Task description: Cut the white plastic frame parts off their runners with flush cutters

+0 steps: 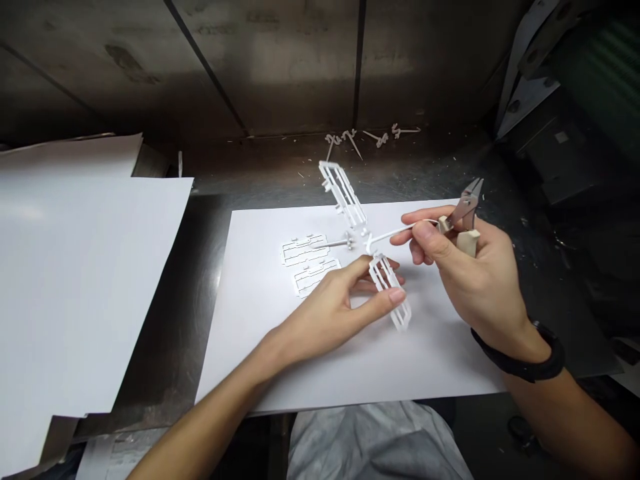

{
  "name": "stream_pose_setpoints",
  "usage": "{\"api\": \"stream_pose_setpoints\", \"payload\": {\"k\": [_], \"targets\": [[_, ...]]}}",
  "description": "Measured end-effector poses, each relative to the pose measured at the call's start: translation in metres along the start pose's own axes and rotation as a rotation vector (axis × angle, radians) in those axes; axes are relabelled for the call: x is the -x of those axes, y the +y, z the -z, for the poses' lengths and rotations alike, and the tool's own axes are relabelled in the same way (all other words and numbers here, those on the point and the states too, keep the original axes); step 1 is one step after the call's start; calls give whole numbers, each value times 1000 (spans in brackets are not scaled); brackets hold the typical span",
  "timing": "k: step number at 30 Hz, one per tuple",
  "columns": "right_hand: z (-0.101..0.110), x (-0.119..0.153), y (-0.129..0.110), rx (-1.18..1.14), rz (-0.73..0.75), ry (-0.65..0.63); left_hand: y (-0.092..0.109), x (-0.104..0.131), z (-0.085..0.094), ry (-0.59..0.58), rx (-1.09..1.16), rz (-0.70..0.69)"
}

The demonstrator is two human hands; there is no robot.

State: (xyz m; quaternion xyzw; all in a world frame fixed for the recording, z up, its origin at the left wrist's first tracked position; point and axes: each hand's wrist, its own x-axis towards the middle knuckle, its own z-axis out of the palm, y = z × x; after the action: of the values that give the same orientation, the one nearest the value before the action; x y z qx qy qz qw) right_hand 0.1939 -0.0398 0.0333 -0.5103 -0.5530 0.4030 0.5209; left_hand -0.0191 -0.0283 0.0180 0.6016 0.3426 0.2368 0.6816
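Note:
My left hand (345,300) grips a white slotted plastic frame (387,280) between thumb and fingers. A second slotted frame (345,193) joins it through a small hub of white runners, raised over the white sheet (425,360). My right hand (465,267) pinches the thin sprue stem (393,233) that runs out from this hub. Tucked in the same palm are nippers (467,207) with pale handles, jaws pointing up and away. Two more white frames (306,250) lie flat on the sheet left of my hands, with another sprue (335,244) by the upper one.
Several cut-off sprues (383,138) and small scraps lie along the back of the dark metal bench (200,267). A stack of large white sheets (75,267) takes up the left side. A metal wall (300,67) closes off the back, with dark machinery (565,133) at the right.

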Motion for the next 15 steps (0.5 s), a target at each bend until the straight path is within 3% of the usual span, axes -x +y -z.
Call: {"api": "stream_pose_setpoints", "payload": {"k": [2, 5, 8, 10, 12, 15], "targets": [[-1, -1, 4, -50, -17, 25, -3, -2, 2, 111, 102, -11], [-1, -6, 13, -19, -31, 9, -2, -7, 15, 380, 291, -111], [-2, -11, 26, 57, -157, -307, 0, -14, 30, 633, 479, -183], [-5, -14, 35, 94, -257, -526, -3, -20, 37, 741, 569, -159], [-8, -18, 42, 142, -313, -621, -11, -26, 39, 833, 607, -124], [-10, -24, 47, 189, -368, -654, -24, -31, 36, 939, 576, -124]]}}
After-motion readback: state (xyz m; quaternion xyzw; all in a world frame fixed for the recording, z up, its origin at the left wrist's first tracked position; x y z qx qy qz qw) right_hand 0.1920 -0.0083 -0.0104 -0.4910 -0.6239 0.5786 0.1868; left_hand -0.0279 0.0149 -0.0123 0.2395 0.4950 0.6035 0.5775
